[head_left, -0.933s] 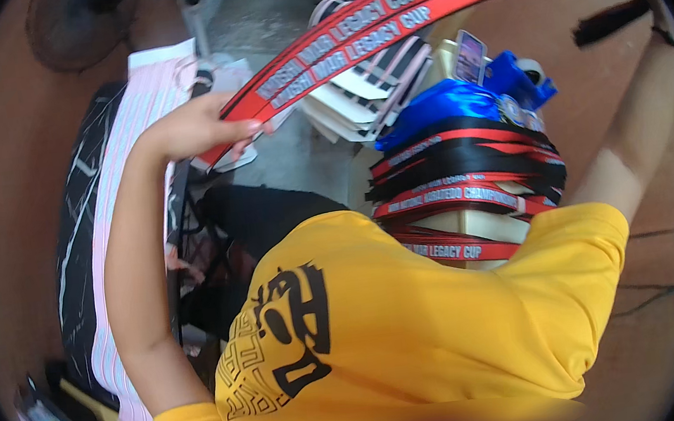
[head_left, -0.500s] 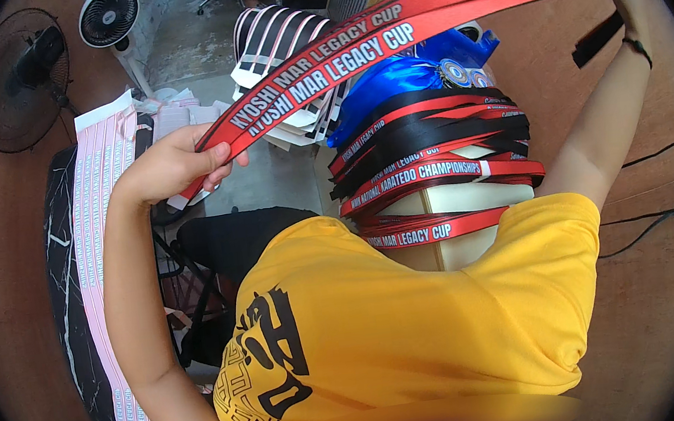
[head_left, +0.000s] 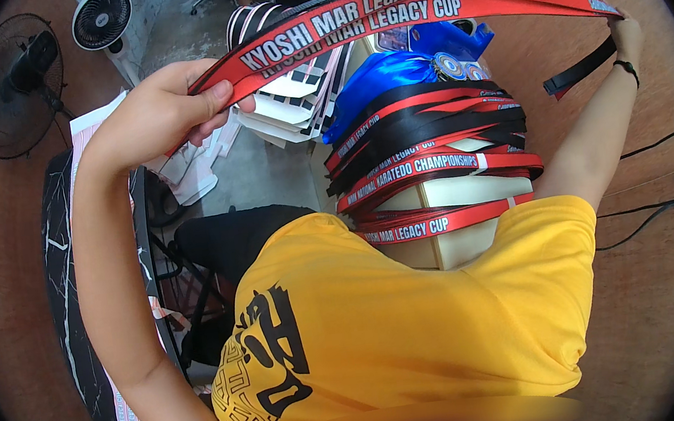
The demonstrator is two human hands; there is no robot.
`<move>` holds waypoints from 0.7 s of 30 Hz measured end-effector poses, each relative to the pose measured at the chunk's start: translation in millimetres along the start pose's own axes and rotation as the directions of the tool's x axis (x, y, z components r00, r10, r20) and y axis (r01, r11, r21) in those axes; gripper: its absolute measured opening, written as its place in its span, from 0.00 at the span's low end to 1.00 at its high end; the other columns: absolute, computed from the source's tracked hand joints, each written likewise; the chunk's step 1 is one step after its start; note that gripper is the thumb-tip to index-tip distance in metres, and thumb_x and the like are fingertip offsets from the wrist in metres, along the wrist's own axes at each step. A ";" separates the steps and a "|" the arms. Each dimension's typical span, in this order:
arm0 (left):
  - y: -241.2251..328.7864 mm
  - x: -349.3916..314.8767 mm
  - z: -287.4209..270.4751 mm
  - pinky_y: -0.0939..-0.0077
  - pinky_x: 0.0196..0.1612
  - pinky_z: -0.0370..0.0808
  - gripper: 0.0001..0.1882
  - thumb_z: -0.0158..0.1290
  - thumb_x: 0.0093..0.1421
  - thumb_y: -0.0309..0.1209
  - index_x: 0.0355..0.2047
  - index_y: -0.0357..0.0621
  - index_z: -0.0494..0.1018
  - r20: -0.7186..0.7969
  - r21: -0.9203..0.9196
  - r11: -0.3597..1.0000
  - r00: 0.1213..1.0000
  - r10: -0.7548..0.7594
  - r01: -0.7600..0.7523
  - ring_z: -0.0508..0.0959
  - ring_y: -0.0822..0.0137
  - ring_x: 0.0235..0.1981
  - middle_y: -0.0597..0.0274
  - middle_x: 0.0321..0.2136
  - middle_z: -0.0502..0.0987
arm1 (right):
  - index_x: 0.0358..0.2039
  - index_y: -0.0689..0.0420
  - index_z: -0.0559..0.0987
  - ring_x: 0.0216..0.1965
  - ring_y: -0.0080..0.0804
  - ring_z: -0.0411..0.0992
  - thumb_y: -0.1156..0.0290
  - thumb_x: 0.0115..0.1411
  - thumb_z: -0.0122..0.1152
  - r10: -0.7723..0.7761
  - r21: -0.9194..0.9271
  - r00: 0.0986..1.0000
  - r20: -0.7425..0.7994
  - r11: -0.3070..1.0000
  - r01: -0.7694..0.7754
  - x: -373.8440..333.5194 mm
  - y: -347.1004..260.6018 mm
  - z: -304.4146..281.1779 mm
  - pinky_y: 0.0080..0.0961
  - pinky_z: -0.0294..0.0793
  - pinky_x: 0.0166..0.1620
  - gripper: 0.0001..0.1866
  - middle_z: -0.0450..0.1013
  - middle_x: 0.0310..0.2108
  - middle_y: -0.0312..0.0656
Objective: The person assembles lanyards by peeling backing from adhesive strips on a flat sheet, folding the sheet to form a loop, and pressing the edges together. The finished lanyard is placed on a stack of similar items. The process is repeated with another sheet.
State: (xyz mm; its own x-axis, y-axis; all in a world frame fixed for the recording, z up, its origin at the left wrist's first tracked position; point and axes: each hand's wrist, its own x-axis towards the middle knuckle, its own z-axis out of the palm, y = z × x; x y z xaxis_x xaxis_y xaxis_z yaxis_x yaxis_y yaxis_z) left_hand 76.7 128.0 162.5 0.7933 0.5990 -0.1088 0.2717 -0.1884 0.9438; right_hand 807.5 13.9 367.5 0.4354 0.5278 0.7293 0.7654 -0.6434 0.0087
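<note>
Several layers of red ribbon [head_left: 350, 30] with white print and dark backing stretch in an arch between my raised hands. My left hand [head_left: 176, 108] pinches one end between thumb and fingers at the upper left. Far to the right, my right hand [head_left: 625, 35] is closed round the other end, its fingers partly hidden. A dark tail of ribbon [head_left: 583, 70] hangs below that hand. Beneath the arch, more red and black ribbons [head_left: 432, 168] are draped in stacked bands round a cream boxy block [head_left: 459, 191] in front of me.
Shiny blue fabric [head_left: 376, 81] with round badge-like discs [head_left: 449, 65] lies behind the block. Striped black and white strips [head_left: 302, 90] hang beside it. A black marbled table [head_left: 69, 299] with pale printed strips stands left. Two fans [head_left: 103, 19] are at the far left.
My left hand has risen and shifted slightly right with its ribbon end. My right hand has lowered a little, and the dark tail has swung left.
</note>
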 end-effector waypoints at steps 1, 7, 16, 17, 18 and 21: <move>0.9 0.8 0.8 0.84 0.24 0.62 0.12 0.48 0.69 0.35 0.40 0.37 0.75 0.006 -0.001 1.000 1.000 0.005 -0.005 0.63 0.80 0.18 0.73 0.17 0.66 | 0.48 0.52 0.80 0.47 0.46 0.76 0.48 0.59 0.59 -0.018 -0.049 0.999 -0.028 0.999 0.017 -1.7 1.4 3.7 0.34 0.73 0.47 0.24 0.78 0.42 0.51; 3.8 2.7 5.2 0.84 0.23 0.63 0.13 0.48 0.68 0.35 0.39 0.38 0.76 -0.014 0.046 0.999 1.000 0.019 -0.019 0.63 0.80 0.18 0.73 0.17 0.67 | 0.49 0.52 0.80 0.49 0.48 0.75 0.41 0.58 0.56 -0.003 -0.134 0.999 -0.040 0.991 -0.003 -9.5 10.6 16.8 0.36 0.72 0.50 0.30 0.77 0.44 0.51; 7.1 4.8 7.3 0.85 0.23 0.63 0.12 0.49 0.68 0.36 0.39 0.39 0.76 -0.032 0.074 0.997 0.999 0.026 -0.024 0.64 0.80 0.18 0.72 0.17 0.67 | 0.47 0.51 0.81 0.48 0.50 0.74 0.41 0.59 0.55 0.020 -0.110 0.999 -0.040 0.994 -0.024 -8.3 14.7 19.4 0.37 0.73 0.48 0.28 0.76 0.43 0.52; 7.1 4.9 7.3 0.85 0.23 0.63 0.12 0.49 0.68 0.35 0.40 0.39 0.76 -0.033 0.066 0.998 0.999 0.027 -0.025 0.64 0.80 0.18 0.72 0.17 0.67 | 0.47 0.51 0.81 0.48 0.50 0.74 0.42 0.60 0.55 0.041 -0.101 0.999 -0.021 0.994 -0.043 -8.2 14.1 18.3 0.37 0.73 0.48 0.27 0.76 0.43 0.52; 7.3 4.8 7.4 0.85 0.23 0.63 0.12 0.49 0.68 0.35 0.39 0.39 0.76 -0.027 0.050 0.998 0.999 0.029 -0.027 0.64 0.80 0.18 0.73 0.17 0.67 | 0.46 0.51 0.81 0.48 0.51 0.74 0.43 0.60 0.55 0.036 -0.112 0.999 -0.019 0.993 -0.038 -7.7 13.4 17.9 0.37 0.73 0.48 0.26 0.76 0.43 0.52; 8.5 4.7 7.2 0.85 0.23 0.63 0.12 0.49 0.68 0.35 0.39 0.39 0.76 -0.012 0.018 0.999 0.999 0.031 -0.031 0.64 0.80 0.18 0.73 0.17 0.67 | 0.46 0.50 0.81 0.47 0.51 0.74 0.44 0.60 0.55 0.028 -0.141 0.999 -0.028 0.990 -0.032 -6.0 12.5 17.8 0.38 0.73 0.47 0.24 0.76 0.43 0.51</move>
State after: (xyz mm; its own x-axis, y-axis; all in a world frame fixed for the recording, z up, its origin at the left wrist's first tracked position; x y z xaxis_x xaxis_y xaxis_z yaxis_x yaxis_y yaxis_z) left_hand 86.7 123.6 167.7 0.7947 0.6024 -0.0752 0.2565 -0.2210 0.9409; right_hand 822.9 12.6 351.1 0.4434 0.4938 0.7480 0.6767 -0.7317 0.0818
